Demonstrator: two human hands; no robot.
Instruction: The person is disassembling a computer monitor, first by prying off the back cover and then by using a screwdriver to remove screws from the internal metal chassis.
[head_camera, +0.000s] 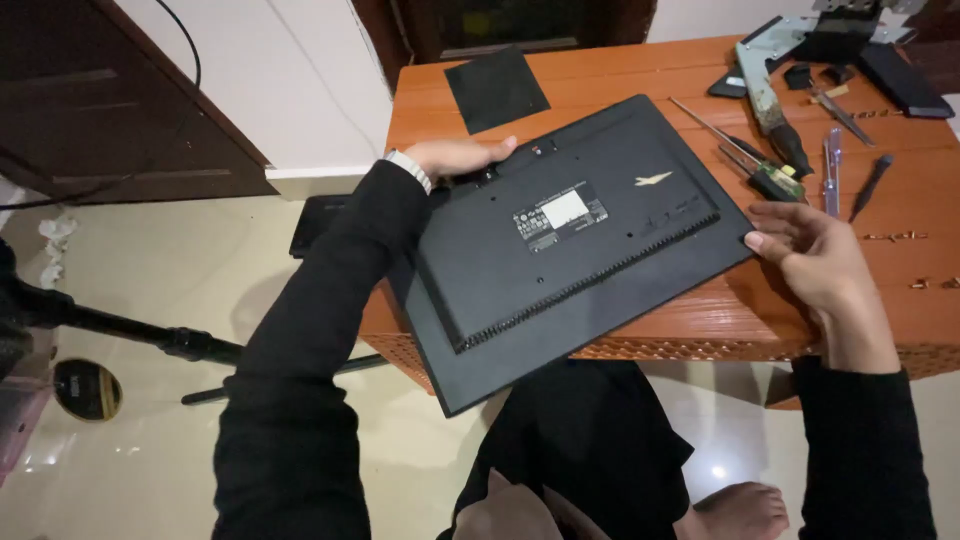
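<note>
A flat-panel monitor (570, 240) lies face down on the orange wooden table (700, 310), its black back shell up, turned at an angle so that its near-left corner juts well past the table's near edge over the person's lap. It looks rigid and moderately light for its size, a broad stiff slab whose plastic back is smooth and probably a little slippery; the hidden screen underneath is the fragile part (glass side down on wood, so sliding it could scuff it). The sensible places to hold are the thick edges and corners, not the thin vented ridge across the back.

The left hand (455, 157) reaches across to the monitor's far-left edge, fingers curled over the rim and gripping it, the black-sleeved arm stretched diagonally over the overhanging corner. The right hand (815, 255) is at the right corner, loosely open with fingertips touching or just beside the edge; whether it truly grips cannot be told. Its wrist is bent inward, forearm coming up from the near right.

On the far right lie screwdrivers (765, 170), a metal stand bracket (760, 75) and loose screws (895, 237); a black square pad (495, 88) sits far left.
</note>
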